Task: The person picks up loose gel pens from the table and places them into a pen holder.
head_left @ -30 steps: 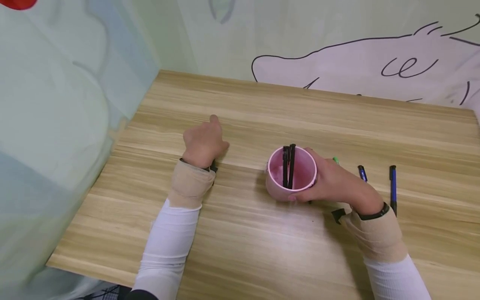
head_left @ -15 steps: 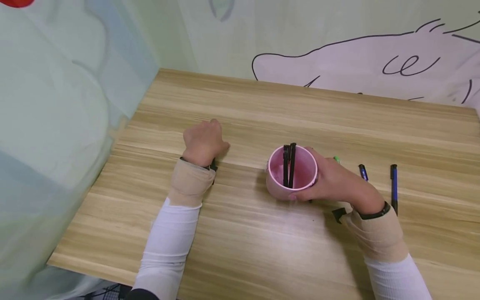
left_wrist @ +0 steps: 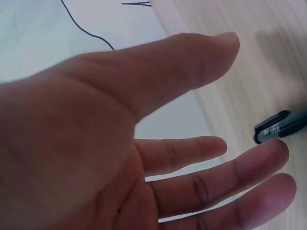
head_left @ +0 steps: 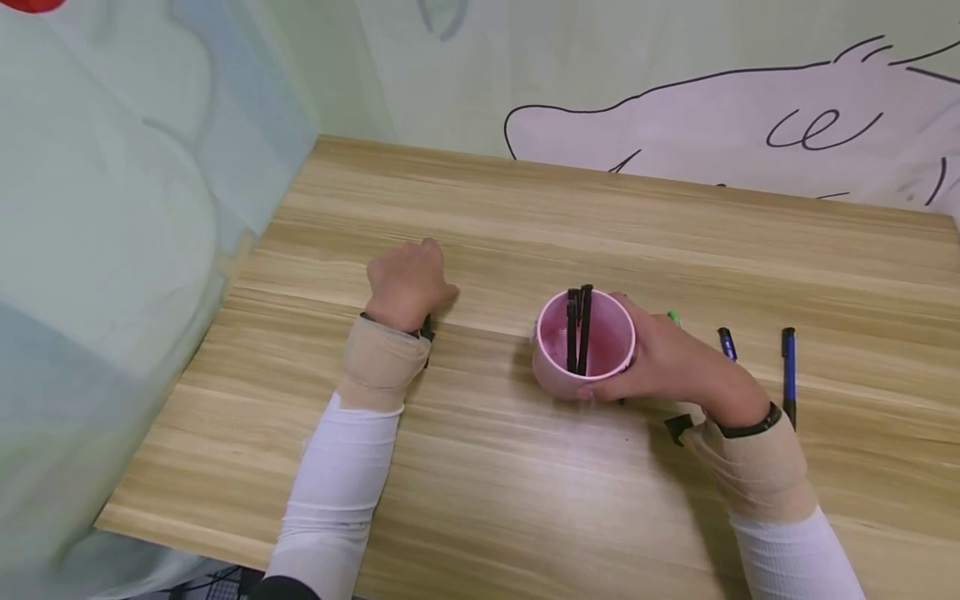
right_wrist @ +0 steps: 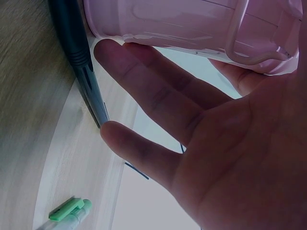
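A pink cup (head_left: pixel 555 385) stands right of the middle of the table, with a few black pens (head_left: pixel 584 329) leaning inside it. My right hand (head_left: pixel 667 358) grips its right side, thumb near the front and fingers behind. The right wrist view shows the fingers against the pink wall and a dark pen (right_wrist: pixel 79 57) lying close past the fingertips. My left hand (head_left: pixel 407 285) is over the table to the cup's left and holds nothing. In the left wrist view its fingers are loosely extended, and a dark capped pen (left_wrist: pixel 278 128) lies just beyond the fingertips.
Two blue pens, one partly hidden (head_left: pixel 726 343) and one in full sight (head_left: pixel 789 371), lie right of the cup. A green-capped pen (head_left: pixel 674 318) peeks out behind my right hand. Painted walls border the wooden table (head_left: pixel 480 500) at the back and left.
The left index finger has drawn in a little from its earlier straighter pose. The right hand and the cup stay in place.
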The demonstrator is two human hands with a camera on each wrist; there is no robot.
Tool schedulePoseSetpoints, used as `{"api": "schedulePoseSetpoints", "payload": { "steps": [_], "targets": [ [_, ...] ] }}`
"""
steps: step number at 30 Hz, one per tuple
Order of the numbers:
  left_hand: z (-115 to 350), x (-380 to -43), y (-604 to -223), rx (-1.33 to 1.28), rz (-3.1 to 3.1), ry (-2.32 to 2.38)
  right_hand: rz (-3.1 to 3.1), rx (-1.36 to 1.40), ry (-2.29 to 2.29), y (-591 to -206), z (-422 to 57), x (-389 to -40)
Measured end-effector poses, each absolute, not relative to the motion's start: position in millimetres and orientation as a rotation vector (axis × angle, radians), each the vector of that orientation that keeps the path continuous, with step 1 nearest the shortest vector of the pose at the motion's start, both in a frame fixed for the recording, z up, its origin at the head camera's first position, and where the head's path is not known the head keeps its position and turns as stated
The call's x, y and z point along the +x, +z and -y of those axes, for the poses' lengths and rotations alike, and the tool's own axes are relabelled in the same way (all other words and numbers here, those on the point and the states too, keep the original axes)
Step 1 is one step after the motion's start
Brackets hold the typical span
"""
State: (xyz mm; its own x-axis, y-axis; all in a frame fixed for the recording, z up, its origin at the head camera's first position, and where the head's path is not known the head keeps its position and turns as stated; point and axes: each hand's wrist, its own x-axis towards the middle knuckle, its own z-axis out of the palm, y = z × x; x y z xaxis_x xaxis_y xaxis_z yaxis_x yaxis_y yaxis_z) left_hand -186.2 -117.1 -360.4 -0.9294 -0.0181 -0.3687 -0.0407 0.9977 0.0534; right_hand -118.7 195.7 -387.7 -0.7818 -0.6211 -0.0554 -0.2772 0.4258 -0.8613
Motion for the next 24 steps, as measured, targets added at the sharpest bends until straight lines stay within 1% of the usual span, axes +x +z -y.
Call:
{"api": "schedulePoseSetpoints", "payload": {
  "steps": [24],
  "targets": [
    [122.6,-187.9,-364.2,0.019,-2.733,0.057,-2.327,-0.789,-1.292,-387.6,-193.1,-119.6]
  ]
}}
